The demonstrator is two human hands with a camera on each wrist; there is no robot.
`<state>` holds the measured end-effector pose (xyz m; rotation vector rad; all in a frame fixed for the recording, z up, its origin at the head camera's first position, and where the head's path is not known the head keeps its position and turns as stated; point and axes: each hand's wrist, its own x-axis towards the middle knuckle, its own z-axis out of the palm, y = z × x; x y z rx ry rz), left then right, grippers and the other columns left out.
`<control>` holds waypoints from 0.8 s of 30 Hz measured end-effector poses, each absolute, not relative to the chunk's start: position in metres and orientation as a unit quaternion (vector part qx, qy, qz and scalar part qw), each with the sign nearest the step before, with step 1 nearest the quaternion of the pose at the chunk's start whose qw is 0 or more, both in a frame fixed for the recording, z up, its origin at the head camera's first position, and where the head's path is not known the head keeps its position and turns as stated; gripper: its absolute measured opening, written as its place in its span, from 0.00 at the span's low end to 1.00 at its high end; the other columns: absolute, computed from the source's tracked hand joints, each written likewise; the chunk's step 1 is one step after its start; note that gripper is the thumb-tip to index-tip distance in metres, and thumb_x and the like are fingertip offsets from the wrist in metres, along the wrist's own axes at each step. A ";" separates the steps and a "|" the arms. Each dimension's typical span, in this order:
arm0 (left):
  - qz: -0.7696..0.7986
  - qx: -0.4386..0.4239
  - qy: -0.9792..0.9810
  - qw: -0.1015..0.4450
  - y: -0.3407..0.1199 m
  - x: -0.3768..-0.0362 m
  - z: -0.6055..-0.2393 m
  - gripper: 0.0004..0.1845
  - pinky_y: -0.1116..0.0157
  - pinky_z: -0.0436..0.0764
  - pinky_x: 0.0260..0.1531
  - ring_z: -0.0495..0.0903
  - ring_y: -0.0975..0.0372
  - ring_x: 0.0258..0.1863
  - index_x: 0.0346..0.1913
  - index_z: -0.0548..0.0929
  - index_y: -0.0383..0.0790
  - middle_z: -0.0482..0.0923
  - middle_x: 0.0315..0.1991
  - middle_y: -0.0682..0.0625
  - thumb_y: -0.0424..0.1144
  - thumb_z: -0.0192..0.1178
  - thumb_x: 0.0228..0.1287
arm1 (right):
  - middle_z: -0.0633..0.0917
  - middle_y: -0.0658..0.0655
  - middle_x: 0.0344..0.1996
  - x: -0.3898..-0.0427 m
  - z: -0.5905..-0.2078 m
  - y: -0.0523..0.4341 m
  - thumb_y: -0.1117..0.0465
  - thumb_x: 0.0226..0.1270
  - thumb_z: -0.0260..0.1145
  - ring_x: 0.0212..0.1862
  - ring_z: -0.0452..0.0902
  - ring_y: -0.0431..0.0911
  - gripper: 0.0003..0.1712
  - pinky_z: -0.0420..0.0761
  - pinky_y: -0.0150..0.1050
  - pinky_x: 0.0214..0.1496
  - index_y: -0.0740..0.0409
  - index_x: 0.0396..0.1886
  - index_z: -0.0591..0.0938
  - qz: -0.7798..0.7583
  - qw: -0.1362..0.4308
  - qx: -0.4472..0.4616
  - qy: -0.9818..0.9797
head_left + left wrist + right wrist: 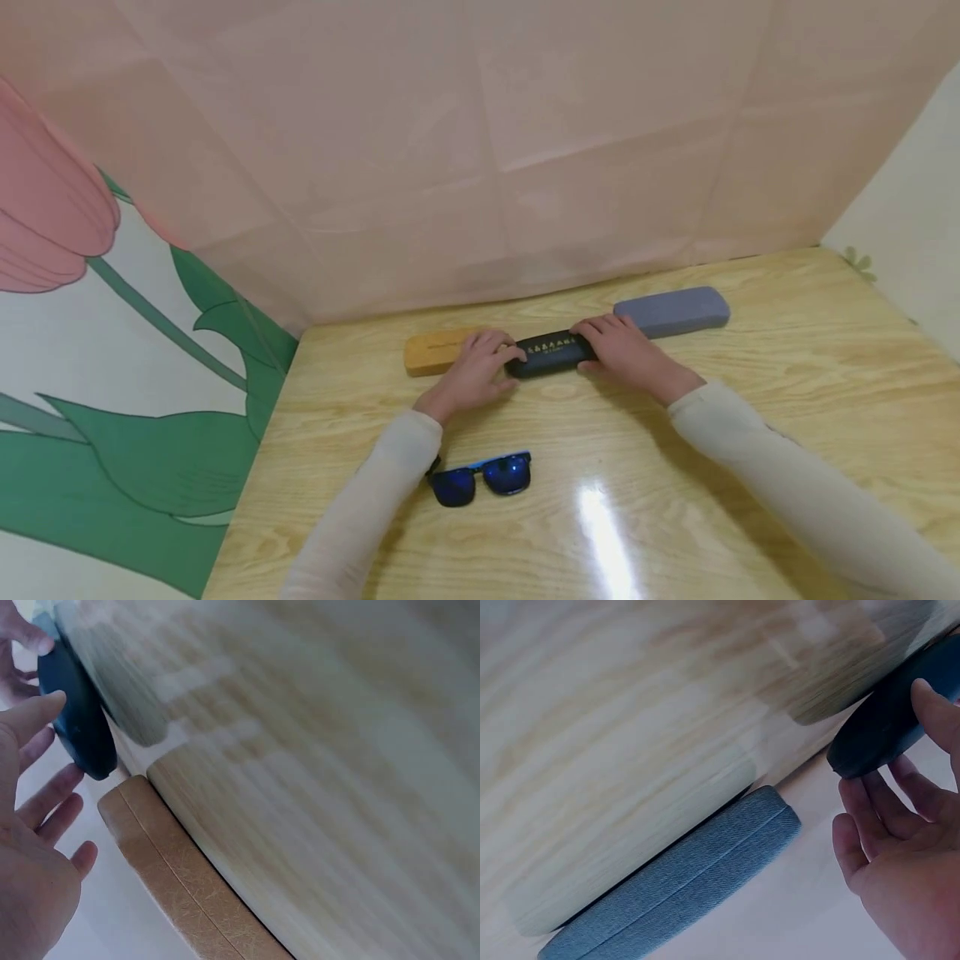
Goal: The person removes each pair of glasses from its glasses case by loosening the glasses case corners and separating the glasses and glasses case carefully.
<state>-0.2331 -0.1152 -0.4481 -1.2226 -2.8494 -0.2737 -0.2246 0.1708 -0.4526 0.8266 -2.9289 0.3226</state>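
A black glasses case (551,352) lies on the wooden table (787,375) between a tan case (431,351) and a blue-grey case (672,311). My left hand (491,362) holds the black case's left end, thumb on the near side and fingers over the far side. My right hand (600,340) holds its right end the same way. In the left wrist view the thumb (30,712) touches the black case (79,720) beside the tan case (172,870). The right wrist view has the thumb (937,712) on the black case (881,727), near the blue-grey case (682,885).
Blue sunglasses (483,477) with dark blue lenses lie folded on the table near my left forearm. A pink cloth backdrop (487,150) rises right behind the cases. A flower-print wall (112,333) closes the left side, a pale wall the right.
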 end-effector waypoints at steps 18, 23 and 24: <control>-0.142 -0.376 -0.915 -0.025 -0.120 -0.215 -0.446 0.31 0.60 0.75 0.64 0.74 0.59 0.57 0.65 0.75 0.47 0.74 0.57 0.50 0.51 0.70 0.60 | 0.80 0.65 0.58 -0.197 -0.451 0.163 0.46 0.64 0.71 0.62 0.73 0.62 0.35 0.70 0.63 0.65 0.62 0.63 0.75 0.115 0.045 0.290 -0.949; -0.162 -0.379 -0.910 -0.040 -0.121 -0.210 -0.445 0.35 0.61 0.75 0.63 0.72 0.60 0.55 0.67 0.74 0.44 0.70 0.57 0.49 0.50 0.73 0.58 | 0.81 0.64 0.57 -0.189 -0.450 0.159 0.46 0.63 0.72 0.59 0.75 0.61 0.35 0.72 0.60 0.64 0.62 0.62 0.76 0.115 0.051 0.302 -0.945; -0.168 -0.379 -0.909 -0.042 -0.121 -0.210 -0.445 0.36 0.60 0.75 0.63 0.71 0.60 0.56 0.67 0.74 0.44 0.70 0.57 0.49 0.50 0.73 0.57 | 0.81 0.64 0.56 -0.187 -0.450 0.159 0.45 0.62 0.72 0.59 0.75 0.60 0.35 0.72 0.59 0.64 0.62 0.61 0.76 0.114 0.053 0.303 -0.945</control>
